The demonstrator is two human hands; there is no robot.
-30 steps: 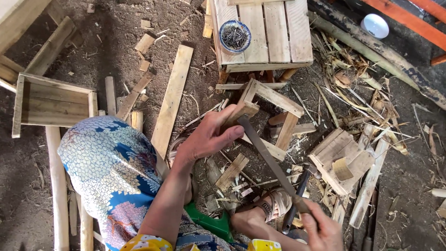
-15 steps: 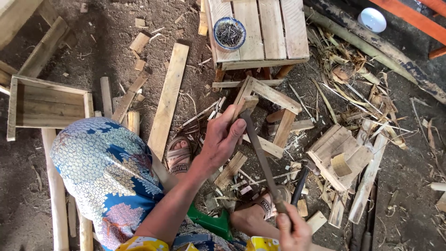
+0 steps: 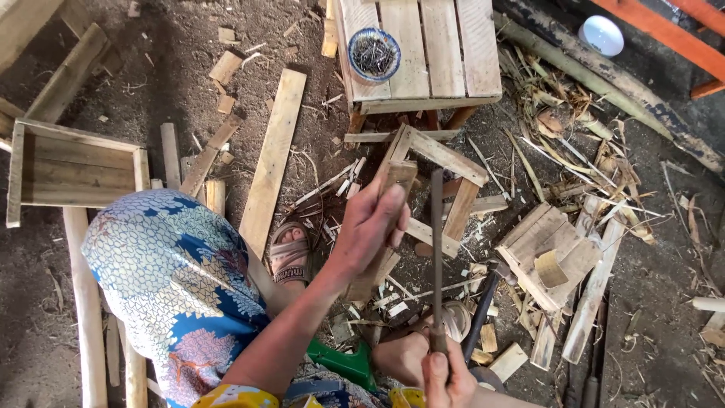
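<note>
We see dirt floor strewn with pale splintery offcuts; slatted worktop top centre. Left hand clamped on rough wood strip, centre; right hand gripping long dark blade, possibly saw.

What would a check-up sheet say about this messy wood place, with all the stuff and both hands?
Surface: bare dirt floor, strewn with chips and shavings.
Job's things: short wooden piece held upright over an open wooden frame; long dark blade beside the piece.
Clutter: loose plank, offcuts, open wooden box, small slatted box, hammer lying on the floor.
Hands: left hand grips the wooden piece; right hand grips the blade's handle.
Cables: nothing seen.
Surroundings: slatted wooden stool bearing a bowl of nails; white bowl farther off; sandalled foot; green thing by the knee.
</note>
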